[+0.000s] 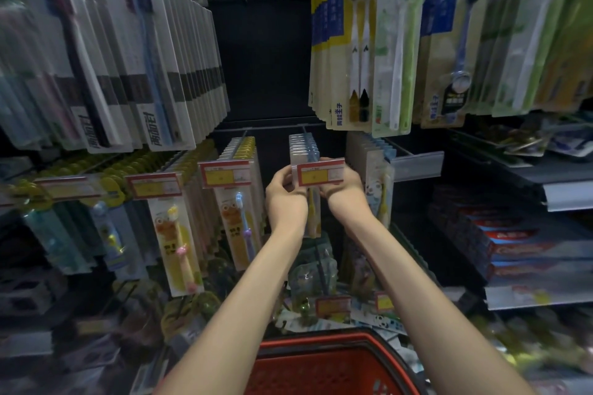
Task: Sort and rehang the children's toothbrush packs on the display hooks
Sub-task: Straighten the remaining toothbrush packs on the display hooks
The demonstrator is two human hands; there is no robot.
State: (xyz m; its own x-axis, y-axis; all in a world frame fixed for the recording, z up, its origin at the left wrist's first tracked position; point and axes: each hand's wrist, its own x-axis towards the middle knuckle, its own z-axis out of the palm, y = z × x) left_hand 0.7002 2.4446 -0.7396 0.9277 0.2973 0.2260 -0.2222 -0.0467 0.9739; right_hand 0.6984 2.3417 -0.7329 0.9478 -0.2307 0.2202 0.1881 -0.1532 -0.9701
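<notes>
Left hand [284, 189]: raised at the middle display hook, fingers curled onto the left edge of the front toothbrush pack [313, 212], gripping it just beside the price tag [320, 171].
Right hand [340, 184]: mirrors it on the pack's right edge, thumb up at the tag's lower right corner, fingers closed on the pack from behind.
Toothbrush pack: clear blister with a yellow brush inside, upright, at the front of the row [303, 146] on that hook; top hidden behind the tag, so can't tell if it is fully seated on the hook.
Price tag: red border, yellow panel, sits at the hook tip between the two hands.
Left neighbour hook: row of yellow-card children's packs [236, 218] with a cartoon figure, blue and purple brushes in front, own red tag.
Further left: pack [179, 244] with yellow and pink brushes, hanging tilted.
Right neighbour hook: pale blue panda-print packs [378, 189], touching the right wrist area.
Upper rows: white-card adult brushes [154, 67] on the left, yellow and green card packs [359, 48] on the right.
Below: loose packs [313, 279] heaped under the hooks, blurred.
Bottom edge: red shopping basket [324, 365] between the forearms.
Right shelf: boxed toothpaste [513, 250], well apart from the hands.
</notes>
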